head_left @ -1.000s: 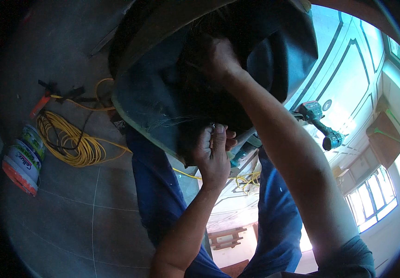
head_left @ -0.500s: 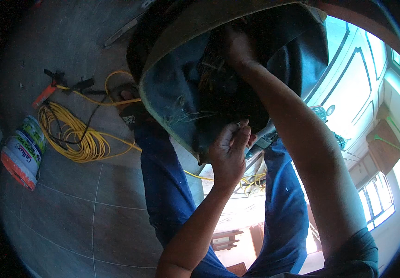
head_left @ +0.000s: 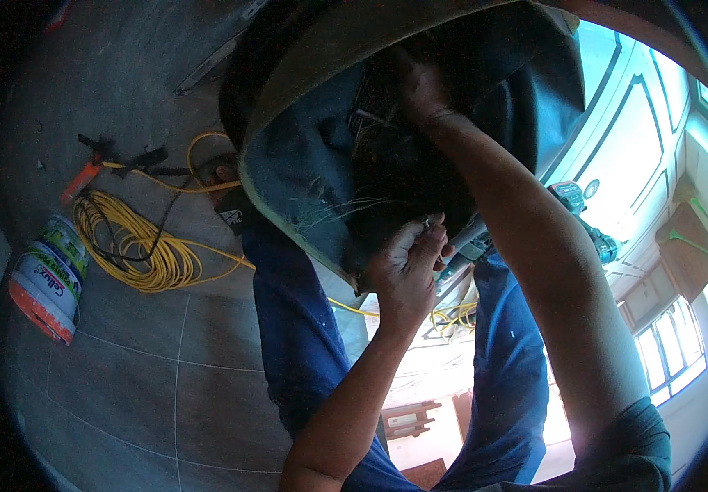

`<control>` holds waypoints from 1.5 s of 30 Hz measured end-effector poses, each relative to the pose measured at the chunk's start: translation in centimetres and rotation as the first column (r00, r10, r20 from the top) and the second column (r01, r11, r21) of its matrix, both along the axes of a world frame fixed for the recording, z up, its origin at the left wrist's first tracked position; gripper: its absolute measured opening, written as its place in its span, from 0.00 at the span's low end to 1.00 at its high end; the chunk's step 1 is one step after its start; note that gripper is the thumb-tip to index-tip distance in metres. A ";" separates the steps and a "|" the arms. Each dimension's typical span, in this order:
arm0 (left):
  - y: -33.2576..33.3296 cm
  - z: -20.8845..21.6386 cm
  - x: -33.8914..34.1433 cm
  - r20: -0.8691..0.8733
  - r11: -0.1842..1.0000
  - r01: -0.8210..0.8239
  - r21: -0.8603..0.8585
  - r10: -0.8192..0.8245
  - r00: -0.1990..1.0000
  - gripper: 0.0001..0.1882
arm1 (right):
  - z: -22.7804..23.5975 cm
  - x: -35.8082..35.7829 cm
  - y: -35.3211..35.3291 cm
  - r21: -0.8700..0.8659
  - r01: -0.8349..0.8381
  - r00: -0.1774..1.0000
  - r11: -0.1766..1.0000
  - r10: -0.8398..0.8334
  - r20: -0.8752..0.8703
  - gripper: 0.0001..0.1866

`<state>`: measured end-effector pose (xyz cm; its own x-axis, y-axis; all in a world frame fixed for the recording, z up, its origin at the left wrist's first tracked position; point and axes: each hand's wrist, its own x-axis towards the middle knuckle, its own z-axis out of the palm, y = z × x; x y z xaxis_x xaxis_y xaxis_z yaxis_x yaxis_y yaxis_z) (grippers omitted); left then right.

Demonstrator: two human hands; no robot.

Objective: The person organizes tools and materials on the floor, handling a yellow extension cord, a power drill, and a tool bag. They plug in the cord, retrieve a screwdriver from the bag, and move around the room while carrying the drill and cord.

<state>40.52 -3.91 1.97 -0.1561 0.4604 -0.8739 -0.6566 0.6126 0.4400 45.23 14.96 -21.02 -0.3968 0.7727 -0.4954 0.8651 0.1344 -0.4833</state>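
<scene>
A large dark blue-grey bag (head_left: 288, 172) with a pale edge hangs open before me, frayed threads trailing across its lining. My right hand (head_left: 424, 86) reaches deep inside it; shadow hides the fingers and anything they touch. At the bag's lower rim, the thumb and fingers of my left hand (head_left: 407, 258) are pinched together. A tiny light spot shows at those fingertips, too small to name. Thin, stick-like pieces (head_left: 374, 119) lie in the dark of the bag beside my right hand.
A coiled yellow cable (head_left: 137, 250) lies on grey floor tiles at the left, by a white-and-orange bucket (head_left: 46, 283) and an orange-handled tool (head_left: 83, 180). Green-and-black power tools (head_left: 588, 217) stand right of my right forearm. More yellow cable (head_left: 456, 318) lies between my legs.
The view has shifted slightly, so the floor items sit a little lower and further right. Both hands keep nearly the same pose at the bag.
</scene>
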 end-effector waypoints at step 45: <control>1.1 0.7 2.2 0.063 0.999 0.000 0.050 -0.003 0.998 0.10 | 26.3 13.7 -15.1 -0.776 0.482 0.386 0.408 -0.894 -0.230 0.14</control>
